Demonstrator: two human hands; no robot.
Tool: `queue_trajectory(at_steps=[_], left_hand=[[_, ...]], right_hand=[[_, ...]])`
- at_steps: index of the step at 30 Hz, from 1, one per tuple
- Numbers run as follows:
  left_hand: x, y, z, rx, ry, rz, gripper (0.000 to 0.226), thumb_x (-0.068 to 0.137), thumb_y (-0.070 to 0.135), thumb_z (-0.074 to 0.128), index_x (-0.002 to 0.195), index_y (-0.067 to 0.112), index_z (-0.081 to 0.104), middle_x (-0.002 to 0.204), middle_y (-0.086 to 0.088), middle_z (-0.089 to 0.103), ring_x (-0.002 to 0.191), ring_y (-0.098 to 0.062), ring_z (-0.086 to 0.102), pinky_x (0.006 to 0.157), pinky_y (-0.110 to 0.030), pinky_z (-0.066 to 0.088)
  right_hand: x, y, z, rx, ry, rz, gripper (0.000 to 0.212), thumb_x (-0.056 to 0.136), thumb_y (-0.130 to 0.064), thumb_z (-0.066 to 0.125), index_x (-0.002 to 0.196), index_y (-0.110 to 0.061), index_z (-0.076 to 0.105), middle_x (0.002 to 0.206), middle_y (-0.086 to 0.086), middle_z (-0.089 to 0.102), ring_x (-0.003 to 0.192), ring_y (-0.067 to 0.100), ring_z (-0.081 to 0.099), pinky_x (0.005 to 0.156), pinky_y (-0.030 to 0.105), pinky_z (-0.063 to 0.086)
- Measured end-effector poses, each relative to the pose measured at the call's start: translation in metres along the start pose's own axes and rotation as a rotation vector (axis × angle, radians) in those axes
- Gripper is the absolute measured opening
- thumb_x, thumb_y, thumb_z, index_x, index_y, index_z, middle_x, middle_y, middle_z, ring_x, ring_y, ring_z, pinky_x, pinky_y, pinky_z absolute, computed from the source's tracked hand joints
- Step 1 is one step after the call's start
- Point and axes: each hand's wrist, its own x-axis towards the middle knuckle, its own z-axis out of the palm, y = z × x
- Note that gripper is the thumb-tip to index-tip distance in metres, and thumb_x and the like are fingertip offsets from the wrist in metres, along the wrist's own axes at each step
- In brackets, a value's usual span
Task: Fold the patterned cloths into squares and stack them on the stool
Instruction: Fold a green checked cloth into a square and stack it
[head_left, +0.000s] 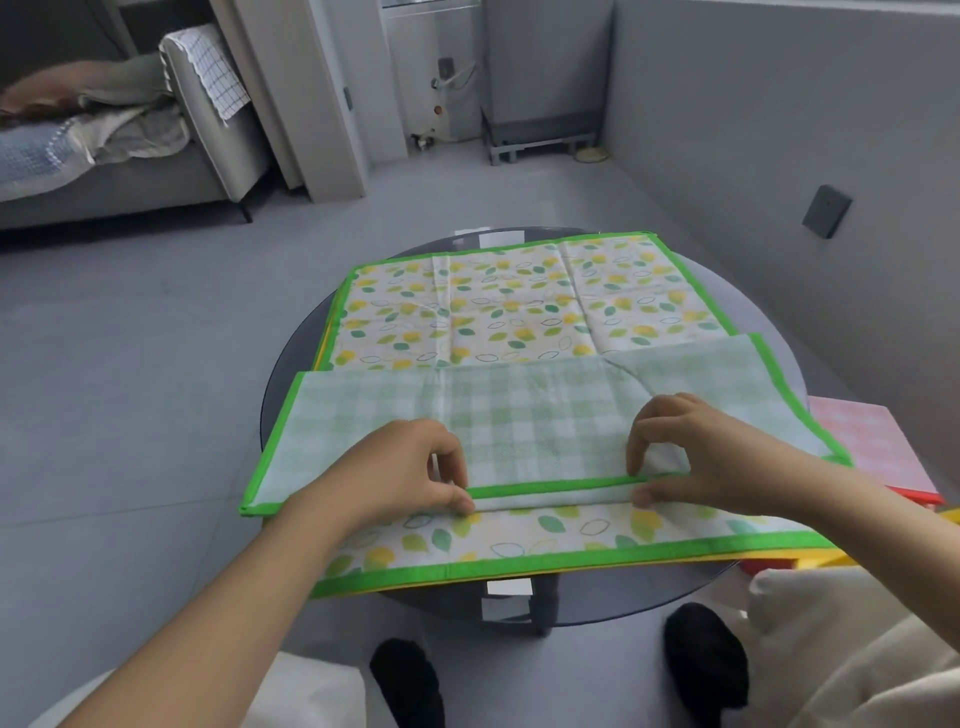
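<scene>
Dark glass, round, the worktop carries a green-bordered leaf-print cloth spread nearly flat, its near part turned over so the green-check underside shows, with yellow-edged cloths still unfolded beneath it. A pink cloth folded square lies at right, seemingly on the stool, so the task looks early, most folding left. The left hand and right hand each pinch the folded green hem.
</scene>
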Motion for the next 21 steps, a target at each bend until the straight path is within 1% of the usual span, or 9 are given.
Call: queue_trajectory(at_steps=[2,5,6,8,10,11,13,15,21], left_hand=[[0.002,0.001,0.001,0.025,0.003,0.000,0.022,0.065,0.046,0.081,0.069,0.030,0.066,0.086,0.014,0.056,0.078,-0.004,0.053,0.072,-0.023,0.047],[0.012,0.006,0.004,0.051,0.083,0.060,0.020,0.075,0.054,0.070,0.081,0.036,0.065,0.100,0.017,0.049,0.101,-0.005,0.044,0.095,-0.023,0.033],[0.018,0.009,0.006,0.047,0.129,0.082,0.020,0.081,0.052,0.064,0.091,0.036,0.064,0.109,0.015,0.048,0.111,-0.006,0.041,0.101,-0.024,0.026],[0.034,0.016,0.013,0.060,0.191,0.072,0.033,0.091,0.047,0.052,0.119,0.030,0.058,0.134,0.009,0.041,0.130,-0.009,0.031,0.108,-0.026,0.015],[0.051,0.022,0.023,0.080,0.194,0.018,0.049,0.098,0.043,0.041,0.142,0.023,0.038,0.156,0.003,0.020,0.143,-0.014,0.012,0.115,-0.030,0.005],[0.059,0.024,0.028,0.087,0.189,-0.003,0.053,0.100,0.042,0.035,0.148,0.022,0.027,0.160,0.002,0.008,0.146,-0.014,0.003,0.117,-0.032,-0.002],[0.073,0.025,0.034,0.100,0.183,-0.025,0.058,0.101,0.042,0.027,0.152,0.021,0.010,0.160,0.001,-0.008,0.146,-0.013,-0.011,0.118,-0.034,-0.011],[0.084,0.024,0.038,0.119,0.170,-0.036,0.061,0.100,0.045,0.023,0.152,0.024,0.002,0.160,0.001,-0.012,0.145,-0.013,-0.015,0.117,-0.039,-0.015],[0.094,0.022,0.045,0.287,0.103,-0.041,0.062,0.096,0.058,0.015,0.150,0.038,-0.006,0.159,0.004,-0.013,0.145,-0.020,-0.017,0.113,-0.050,-0.019]], right_hand=[[0.002,0.000,0.000,-0.018,0.022,-0.001,0.024,0.069,-0.043,0.077,0.078,-0.045,0.055,0.106,-0.014,0.051,0.105,0.008,0.044,0.094,0.025,0.036],[0.003,0.000,0.001,0.003,0.010,0.006,0.023,0.070,-0.040,0.077,0.080,-0.044,0.057,0.106,-0.016,0.050,0.105,0.007,0.045,0.094,0.025,0.038],[0.003,0.000,0.001,0.007,0.007,0.009,0.023,0.070,-0.040,0.077,0.080,-0.044,0.057,0.106,-0.016,0.049,0.105,0.007,0.044,0.093,0.025,0.039],[0.004,-0.001,0.001,0.006,0.006,0.020,0.023,0.069,-0.041,0.077,0.079,-0.043,0.057,0.106,-0.016,0.048,0.105,0.007,0.044,0.092,0.026,0.039],[0.006,-0.002,0.000,-0.012,-0.003,0.032,0.023,0.068,-0.042,0.077,0.079,-0.042,0.057,0.106,-0.015,0.048,0.105,0.007,0.043,0.092,0.027,0.039],[0.007,-0.002,0.000,-0.025,-0.010,0.036,0.023,0.068,-0.042,0.078,0.079,-0.042,0.057,0.106,-0.015,0.048,0.105,0.007,0.042,0.092,0.027,0.039],[0.011,-0.002,-0.001,-0.044,-0.027,0.044,0.022,0.067,-0.042,0.078,0.079,-0.040,0.060,0.106,-0.015,0.047,0.105,0.007,0.042,0.091,0.026,0.039],[0.016,-0.003,-0.002,-0.062,-0.051,0.056,0.022,0.066,-0.042,0.079,0.079,-0.039,0.061,0.106,-0.014,0.047,0.104,0.007,0.040,0.089,0.024,0.037],[0.025,-0.009,-0.006,-0.131,-0.121,0.092,0.022,0.065,-0.041,0.080,0.078,-0.037,0.062,0.107,-0.012,0.046,0.104,0.007,0.038,0.083,0.020,0.036]])
